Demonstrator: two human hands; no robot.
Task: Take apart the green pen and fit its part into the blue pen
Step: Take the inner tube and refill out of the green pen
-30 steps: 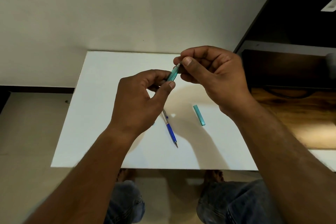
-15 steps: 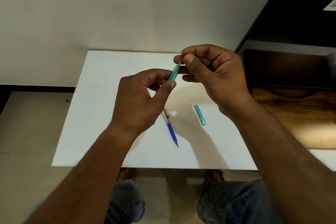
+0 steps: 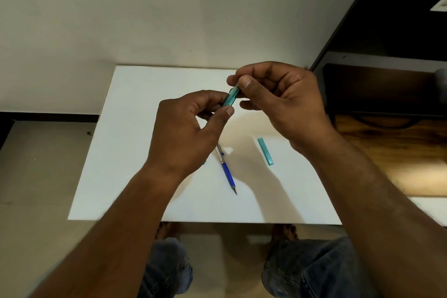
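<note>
Both hands hold the green pen (image 3: 231, 97) in the air above the white board (image 3: 135, 143). My left hand (image 3: 186, 133) grips its lower end between thumb and fingers. My right hand (image 3: 280, 99) pinches its upper end with thumb and forefinger. Only a short translucent green stretch shows between the hands. The blue pen (image 3: 227, 172) lies on the board under my left hand, tip pointing toward me, its upper part hidden by that hand. A loose green cap (image 3: 265, 151) lies on the board to the right.
The white board rests on a pale floor by a light wall. A dark cabinet (image 3: 387, 89) and a wooden surface (image 3: 399, 152) stand at the right. My knees in jeans (image 3: 314, 271) and feet show below the board's near edge.
The hands stay almost in place on the green pen. The right thumb has shifted slightly along its upper end. The blue pen and the cap have not moved.
</note>
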